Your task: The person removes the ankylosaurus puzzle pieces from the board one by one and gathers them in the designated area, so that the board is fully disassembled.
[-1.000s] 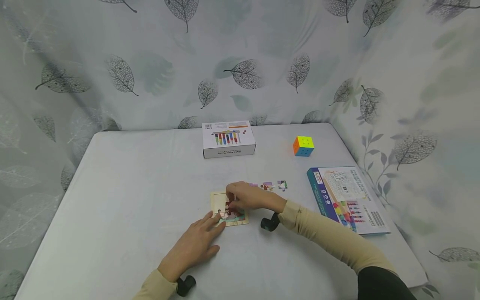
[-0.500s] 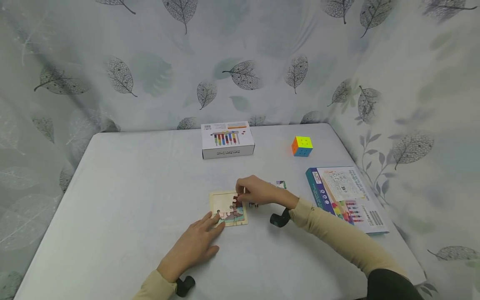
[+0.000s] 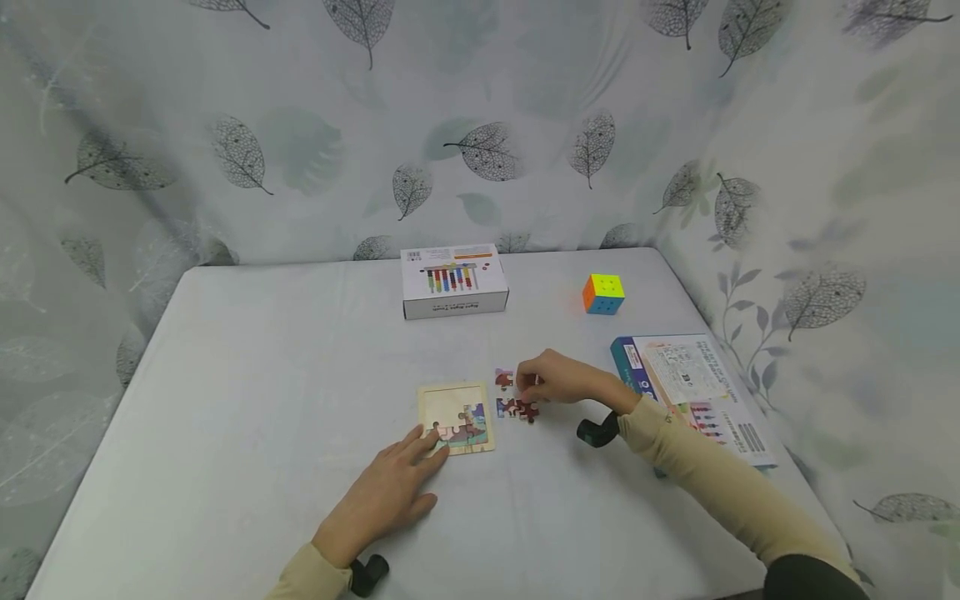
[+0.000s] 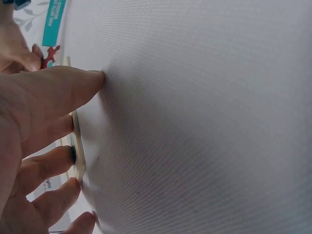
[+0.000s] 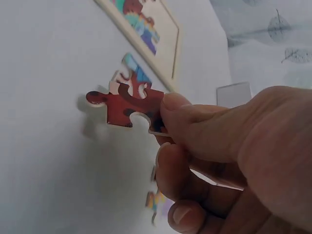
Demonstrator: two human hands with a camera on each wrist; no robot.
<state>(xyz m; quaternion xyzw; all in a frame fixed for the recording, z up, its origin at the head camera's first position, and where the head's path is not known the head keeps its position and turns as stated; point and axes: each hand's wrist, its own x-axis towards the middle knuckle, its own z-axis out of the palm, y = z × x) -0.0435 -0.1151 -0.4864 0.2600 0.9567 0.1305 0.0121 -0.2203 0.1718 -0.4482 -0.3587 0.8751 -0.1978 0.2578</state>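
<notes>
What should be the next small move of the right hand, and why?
Probably the right hand should lower the reddish-brown puzzle piece flat onto the table. The hand has moved away from the partly filled puzzle frame to the loose pieces, and it pinches the piece above the surface, with a shadow showing below.

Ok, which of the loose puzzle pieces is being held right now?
The mostly red piece, pinched by the right hand; the other visible loose pieces lie unheld on the table beside the wooden puzzle frame.
</notes>
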